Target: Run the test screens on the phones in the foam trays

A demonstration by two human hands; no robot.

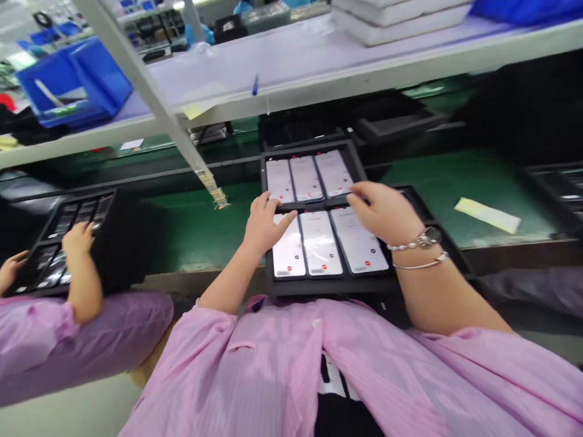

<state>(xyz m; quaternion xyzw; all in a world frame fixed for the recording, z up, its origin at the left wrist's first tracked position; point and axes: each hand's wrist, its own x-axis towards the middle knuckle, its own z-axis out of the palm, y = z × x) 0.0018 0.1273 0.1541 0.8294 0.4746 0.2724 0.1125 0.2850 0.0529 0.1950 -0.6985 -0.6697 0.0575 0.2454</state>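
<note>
In front of me a black tray [291, 287] holds several phones in two rows, their white screens lit and a red dot near the bottom of each. My left hand [265, 222] rests at the tray's left side with fingers and thumb spread, over the upper end of the front-left phone [289, 252]. Above the right side hovers my right hand [382, 209], its fingers bent together near the lower corner of the back-right phone [334, 173]. Whether it pinches anything I cannot make out. The front-middle phone [321, 243] and front-right phone [359, 240] lie flat in their slots.
To the left, a co-worker's hands [78, 238] are at another black tray [107, 209]. A metal post [150, 91] slants down to the green bench [195, 230]. A yellowish strip [487, 215] lies at right. The raised shelf [310, 48] carries a blue bin [100, 79] and white slabs [401, 15].
</note>
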